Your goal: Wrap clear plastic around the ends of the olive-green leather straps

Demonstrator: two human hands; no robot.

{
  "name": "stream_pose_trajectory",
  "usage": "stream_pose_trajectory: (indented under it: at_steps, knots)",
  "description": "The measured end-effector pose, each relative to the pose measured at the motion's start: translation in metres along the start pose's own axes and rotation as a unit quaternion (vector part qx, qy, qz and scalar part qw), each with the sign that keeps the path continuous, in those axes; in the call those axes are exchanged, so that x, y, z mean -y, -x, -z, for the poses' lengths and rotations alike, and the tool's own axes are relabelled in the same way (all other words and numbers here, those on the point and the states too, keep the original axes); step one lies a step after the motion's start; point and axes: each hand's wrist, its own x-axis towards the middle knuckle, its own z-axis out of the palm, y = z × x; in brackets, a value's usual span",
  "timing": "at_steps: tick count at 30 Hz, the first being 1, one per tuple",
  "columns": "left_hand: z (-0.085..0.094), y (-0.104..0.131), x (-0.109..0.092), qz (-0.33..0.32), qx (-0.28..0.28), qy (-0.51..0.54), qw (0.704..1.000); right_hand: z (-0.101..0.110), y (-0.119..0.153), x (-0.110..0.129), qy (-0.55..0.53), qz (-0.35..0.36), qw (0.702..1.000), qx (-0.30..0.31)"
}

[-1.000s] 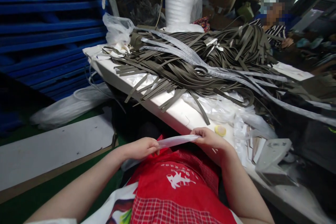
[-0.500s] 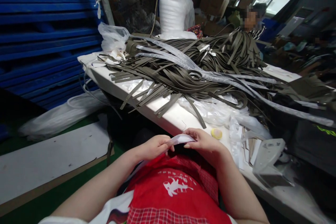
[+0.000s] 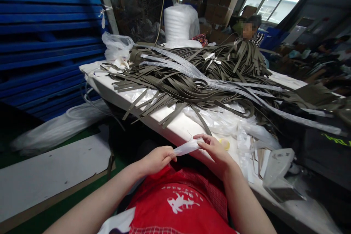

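Note:
A short whitish translucent strip (image 3: 188, 147), perhaps plastic film, stretches between my two hands just above the red apron. My left hand (image 3: 160, 158) is closed around its left end. The thumb and fingers of my right hand (image 3: 211, 150) pinch the other end. Just beyond my right hand, a yellow round item (image 3: 225, 144), like a roll of tape, lies on the white table (image 3: 175, 128). Long dark olive straps (image 3: 175, 89) are heaped on the table in front of me, some ends hanging over its edge.
Clear plastic strips (image 3: 192, 69) lie across the straps. A tape dispenser-like stand (image 3: 279, 164) is at the right by crumpled plastic bags (image 3: 219, 119). Blue pallets (image 3: 49, 40) are stacked at left. Another person (image 3: 249, 31) is behind the heap.
My hands have shifted slightly, and the right one has tilted upward with its fingers more extended. The strip now runs straighter and shows more of its face. The camera view has moved a little.

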Motion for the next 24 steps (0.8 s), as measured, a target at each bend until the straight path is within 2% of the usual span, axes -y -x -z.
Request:
stream_pose_trajectory:
  at_steps: [2,4,7,9,11,14,17,20,24]
  knots:
    - [0.002,0.0,-0.003,-0.009,0.018,0.005,1.0,0.0,-0.006,-0.003,0.038,0.018,0.998,-0.037]
    - [0.005,-0.001,-0.01,-0.038,0.05,0.025,0.998,-0.005,-0.008,-0.003,0.094,0.048,0.993,-0.049]
    - [0.007,-0.007,-0.024,-0.095,0.094,0.057,0.989,-0.019,-0.005,0.004,0.162,0.087,0.983,-0.007]
    - [0.004,-0.014,-0.03,-0.108,0.104,0.093,0.984,-0.03,-0.003,0.009,0.152,0.088,0.984,0.039]
    - [-0.001,-0.019,-0.033,-0.089,0.09,0.139,0.982,-0.036,-0.002,0.013,0.117,0.087,0.988,0.052]
    - [-0.007,-0.021,-0.032,-0.06,0.043,0.163,0.984,-0.034,-0.003,0.015,0.076,0.095,0.993,0.01]
    - [-0.007,-0.019,-0.032,-0.078,0.008,0.149,0.986,-0.029,-0.005,0.009,0.051,0.072,0.996,0.0]
    - [-0.006,-0.017,-0.032,-0.09,0.004,0.149,0.985,-0.03,-0.006,0.001,0.013,0.055,0.998,-0.004]
    - [-0.009,-0.015,-0.032,-0.083,0.007,0.158,0.984,-0.041,-0.006,-0.005,-0.026,0.061,0.997,-0.042]
